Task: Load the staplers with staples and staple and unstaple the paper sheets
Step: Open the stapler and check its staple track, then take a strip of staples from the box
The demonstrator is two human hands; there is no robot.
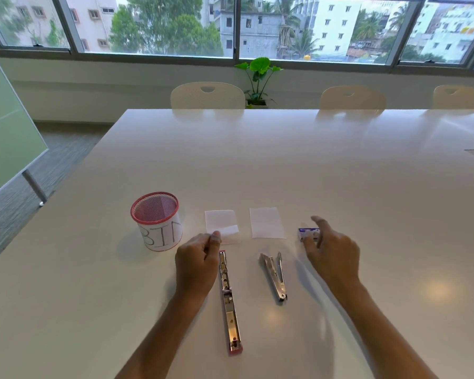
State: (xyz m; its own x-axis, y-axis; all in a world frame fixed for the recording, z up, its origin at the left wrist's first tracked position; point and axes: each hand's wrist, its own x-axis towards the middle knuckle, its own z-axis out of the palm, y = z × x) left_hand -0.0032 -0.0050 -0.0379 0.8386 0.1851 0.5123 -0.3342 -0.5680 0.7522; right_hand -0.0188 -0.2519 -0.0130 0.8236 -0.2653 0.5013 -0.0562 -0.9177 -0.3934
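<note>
A pink-based stapler [230, 305] lies opened out flat on the white table [285, 165], its metal channel facing up. To its right lies a silver stapler [273, 274], partly open in a V. Beyond them are two small stacks of paper sheets, the left stack [221, 222] with a folded flap and the right stack [266, 222] flat. My left hand [196, 262] is curled, fingertips together at the left stack's near corner; whether it pinches anything is unclear. My right hand [331, 250] is spread over a small purple staple box [307, 231], a finger beyond it and the thumb touching its near side.
A red mesh cup labelled BIN [156, 222] stands left of the papers. Three white chairs, the middle one [352, 98], line the far table edge, with a potted plant [259, 77] behind. A glass board [6, 138] stands at the left.
</note>
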